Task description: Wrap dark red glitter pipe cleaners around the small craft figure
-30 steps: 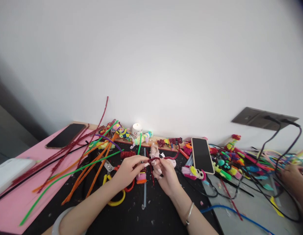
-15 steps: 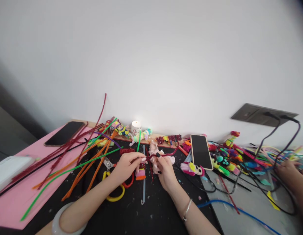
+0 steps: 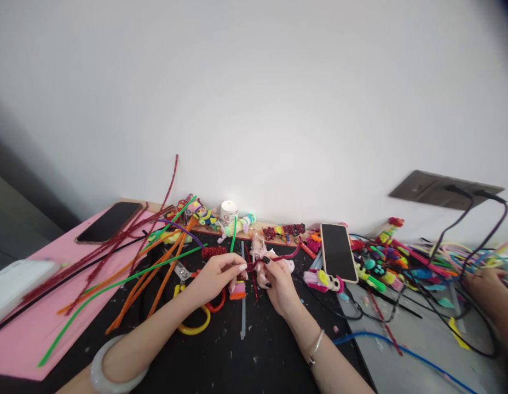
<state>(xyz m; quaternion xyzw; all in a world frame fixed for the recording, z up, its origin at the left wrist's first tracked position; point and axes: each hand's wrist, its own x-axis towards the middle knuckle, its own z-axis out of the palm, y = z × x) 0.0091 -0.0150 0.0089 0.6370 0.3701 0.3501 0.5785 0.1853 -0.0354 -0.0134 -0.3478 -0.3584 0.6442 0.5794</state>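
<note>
We find both hands close together over the black mat [image 3: 258, 366], working one dark red fuzzy stem [image 3: 254, 265] between them. We judge the work to be partway. Done so far: the stem is gripped at two points, and the stretch between the hands looks bent or twisted, though at this size we cannot tell how tightly. Left undone: a free length runs out beyond the right hand, loose and unwound, its far end curving upward.

The left hand [image 3: 223, 276] has thumb and forefinger pressed together, pinching one portion of the stem. The right hand [image 3: 281, 284] pinches it with thumb and forefinger; its other fingers are curled in.

As to appearance, we note a deep red, slightly glittery pile, thin and irregular where it passes between the fingertips. Directly under the left fingers is a banded pink and orange piece [image 3: 238, 290]; whether it is held or joined to the stem we cannot determine. A pale pink piece [image 3: 259, 246] is just beyond the right fingers.

Nearby we record a dark red coil [image 3: 214, 252], tightly wound; yellow-and-red-handled scissors [image 3: 194, 326], partly under the left forearm; and a translucent stick [image 3: 243, 317] lying between the forearms.
</note>
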